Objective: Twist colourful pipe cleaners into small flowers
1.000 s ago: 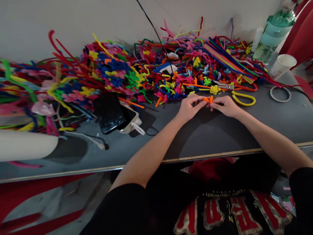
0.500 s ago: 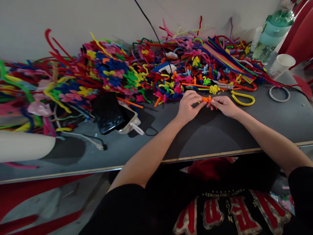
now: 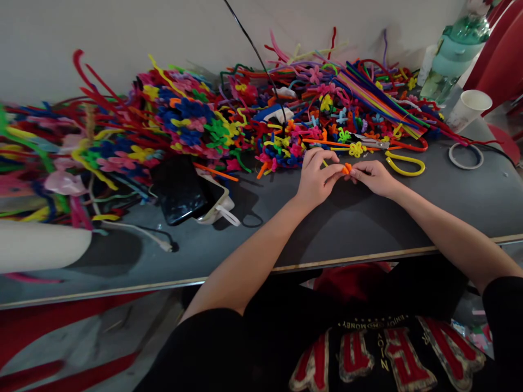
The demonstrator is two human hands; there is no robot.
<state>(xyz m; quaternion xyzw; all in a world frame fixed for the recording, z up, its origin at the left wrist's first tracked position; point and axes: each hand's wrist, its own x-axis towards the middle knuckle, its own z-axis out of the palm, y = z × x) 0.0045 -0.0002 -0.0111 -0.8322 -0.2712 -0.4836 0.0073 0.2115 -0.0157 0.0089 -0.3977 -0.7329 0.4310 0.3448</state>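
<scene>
Between my two hands is a small orange fuzzy piece point(image 3: 347, 169), pinched at the fingertips. My left hand point(image 3: 317, 177) grips its left side with thumb and forefinger. From the right, my right hand point(image 3: 373, 177) pinches the same piece. Just behind the hands lie a yellow fuzzy flower point(image 3: 357, 149) and an orange stem point(image 3: 327, 142). A yellow loop point(image 3: 404, 164) rests on the table beyond my right hand. Scissors point(image 3: 370, 141) lie partly among the stems.
A long heap of coloured stems and flowers point(image 3: 188, 120) lines the wall. On the grey table point(image 3: 245, 245) are a black phone point(image 3: 182, 193), a cable point(image 3: 143, 231), a grey ring point(image 3: 466, 156), a paper cup point(image 3: 469, 109) and a green bottle point(image 3: 453, 54).
The orange piece looks more compact and is turned differently between my fingertips. My left hand's fingers have shifted slightly; both hands stay in nearly the same place.
</scene>
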